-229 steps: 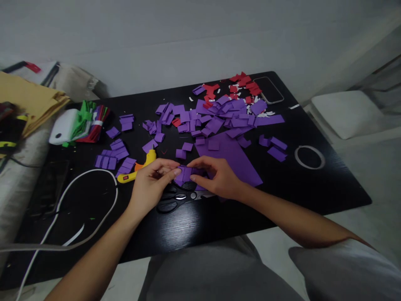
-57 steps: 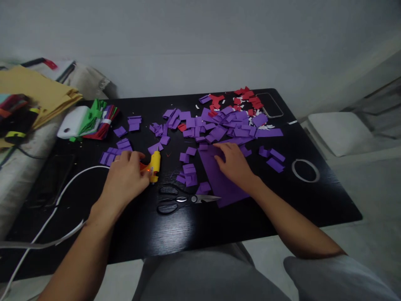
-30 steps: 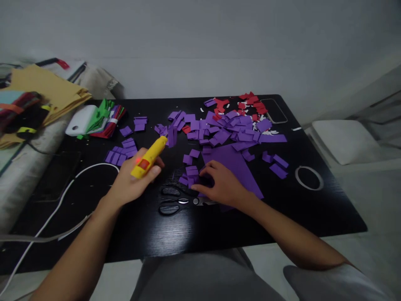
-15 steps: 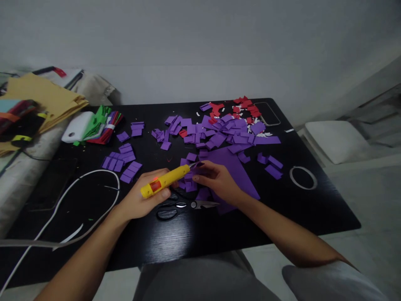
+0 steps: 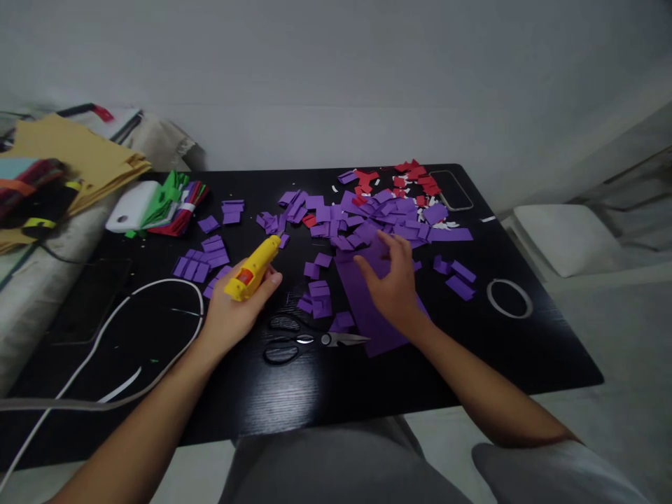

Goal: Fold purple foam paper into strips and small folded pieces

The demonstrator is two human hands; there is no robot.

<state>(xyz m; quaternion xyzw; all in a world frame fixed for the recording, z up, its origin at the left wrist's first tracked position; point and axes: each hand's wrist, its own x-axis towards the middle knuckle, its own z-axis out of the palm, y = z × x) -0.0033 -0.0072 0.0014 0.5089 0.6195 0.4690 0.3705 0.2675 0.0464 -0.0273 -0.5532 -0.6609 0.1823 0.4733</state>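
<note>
My left hand (image 5: 231, 318) is wrapped round a yellow glue gun (image 5: 260, 260) with a red window, its nozzle tilted up and away to the right. Over the large purple sheet (image 5: 378, 318) hovers my right hand (image 5: 396, 287), open, with thumb and fingers apart and nothing seen in them. Its fingertips are close to the heap of folded purple pieces (image 5: 402, 210). Between the hands lie a few small purple pieces (image 5: 320, 301). Black-handled scissors (image 5: 315, 339) rest in front of them, the tips reaching the sheet's edge.
Red scraps (image 5: 420, 178) and white bits lie at the back right, near a clear phone case (image 5: 470, 203). A tape ring (image 5: 509, 280) lies at the right. A white cable (image 5: 173, 281) loops at the left, near bundled colored strips (image 5: 181, 210) and a dark phone (image 5: 87, 301).
My right hand has let go of a small purple piece and moved right and away, opening over the sheet. My left hand has drawn the glue gun back to the left.
</note>
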